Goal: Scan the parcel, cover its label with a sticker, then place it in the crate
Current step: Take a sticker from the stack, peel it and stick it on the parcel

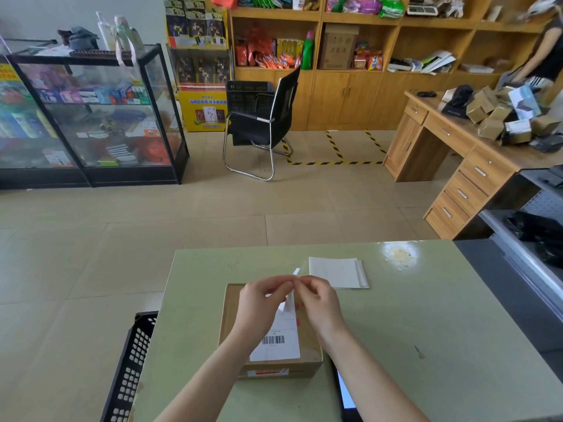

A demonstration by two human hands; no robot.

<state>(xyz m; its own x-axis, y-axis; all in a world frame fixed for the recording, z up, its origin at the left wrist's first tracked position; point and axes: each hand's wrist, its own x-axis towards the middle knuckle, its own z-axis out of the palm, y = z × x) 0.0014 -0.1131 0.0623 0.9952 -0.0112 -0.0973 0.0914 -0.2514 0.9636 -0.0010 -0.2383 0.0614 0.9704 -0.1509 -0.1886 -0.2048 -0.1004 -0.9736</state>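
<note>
Pinching a sticker (293, 283) above the box (310, 345).
Left hand (262, 303) and right hand (320, 303) both gripping it over the label (278, 342).

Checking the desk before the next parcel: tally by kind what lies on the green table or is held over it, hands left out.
Parcel: 1
Label: 1
Sticker, held in the hands: 1
Sheet stack: 1
Dark device at the near edge: 1
Total: 5

Beige tiled floor (213, 205), wooden shelving (359, 19), glass cabinet (91, 111), black chair (262, 123).
</note>
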